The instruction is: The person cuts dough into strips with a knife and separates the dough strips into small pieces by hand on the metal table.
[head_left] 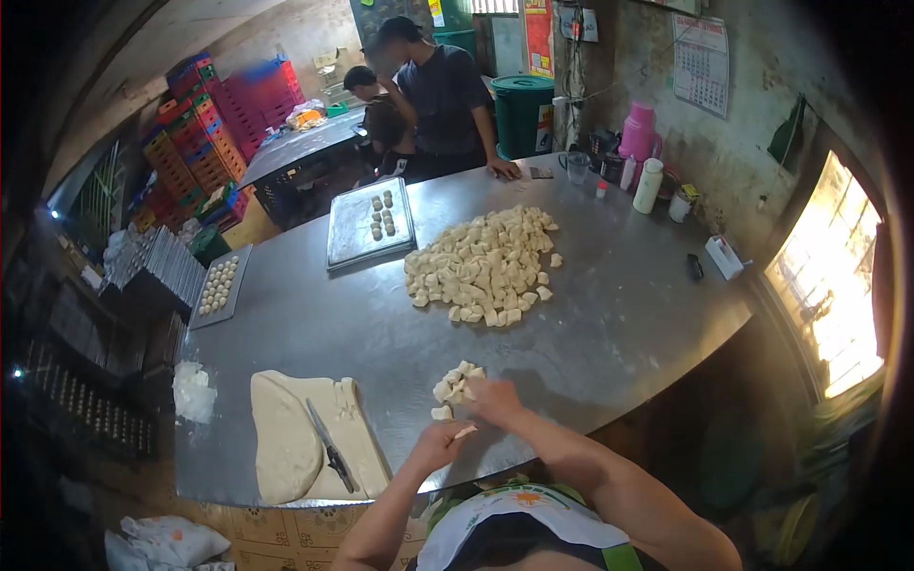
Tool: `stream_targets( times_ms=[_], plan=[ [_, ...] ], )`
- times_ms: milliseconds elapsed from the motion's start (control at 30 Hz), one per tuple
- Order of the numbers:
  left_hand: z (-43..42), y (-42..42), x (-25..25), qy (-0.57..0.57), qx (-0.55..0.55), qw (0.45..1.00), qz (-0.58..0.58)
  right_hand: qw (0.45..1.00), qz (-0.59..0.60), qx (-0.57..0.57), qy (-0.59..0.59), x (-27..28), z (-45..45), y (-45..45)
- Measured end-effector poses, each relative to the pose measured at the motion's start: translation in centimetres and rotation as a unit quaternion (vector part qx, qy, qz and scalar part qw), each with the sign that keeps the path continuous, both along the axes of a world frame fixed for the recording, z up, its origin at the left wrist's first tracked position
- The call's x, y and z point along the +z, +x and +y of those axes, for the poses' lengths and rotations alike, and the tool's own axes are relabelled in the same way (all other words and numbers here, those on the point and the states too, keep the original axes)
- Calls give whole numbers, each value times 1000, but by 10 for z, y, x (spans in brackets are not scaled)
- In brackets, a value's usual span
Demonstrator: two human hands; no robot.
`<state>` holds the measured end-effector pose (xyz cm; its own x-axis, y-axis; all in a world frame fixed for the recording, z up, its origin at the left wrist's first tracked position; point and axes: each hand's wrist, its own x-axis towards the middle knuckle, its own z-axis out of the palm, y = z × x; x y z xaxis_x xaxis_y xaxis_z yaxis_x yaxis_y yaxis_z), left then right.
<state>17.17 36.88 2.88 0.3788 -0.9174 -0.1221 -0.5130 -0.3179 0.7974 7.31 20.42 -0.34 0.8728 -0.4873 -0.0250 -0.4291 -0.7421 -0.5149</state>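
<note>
My left hand point(442, 445) is closed over the near part of the steel table, with a pale piece of dough point(465, 432) at its fingertips. Just beyond it, my right hand point(495, 402) reaches to a small heap of dough pieces point(455, 383); its fingers are blurred and partly hidden, so their grip does not show. One loose dough piece point(442, 413) lies between the heap and my left hand. To the left rests a large folded slab of dough point(286, 447), with a knife point(329, 443) lying on it.
A big pile of cut dough point(486, 262) covers the table's middle. Behind it are a tray point(347, 233) with several dark pieces and a person point(443, 105) leaning on the table point(609, 352). Flour point(194, 392) and a tray of dough balls point(231, 303) lie left; bottles point(647, 186) stand right.
</note>
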Motion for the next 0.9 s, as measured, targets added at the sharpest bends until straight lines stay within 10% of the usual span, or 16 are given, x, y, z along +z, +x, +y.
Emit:
stream_targets(
  times_ms=[67,333,500,600,767,900],
  plan=[
    [16,-5,-1,-207,-40,977,6,998,-55,-8,-9,-8,7,-13],
    [4,20,-9,-337,99,935,-37,954,-219,143,147,43,48,3],
    [12,19,-49,-114,72,984,113,987,-137,30,81,32,38,9],
    [15,4,-23,-81,-120,985,-92,997,-61,-24,38,4,3,4],
    [15,2,-1,-67,24,991,113,983,-173,41,38,3,13,-9],
    [-9,-2,-26,-358,114,921,-101,954,-251,133,100,36,30,-8]
  ],
)
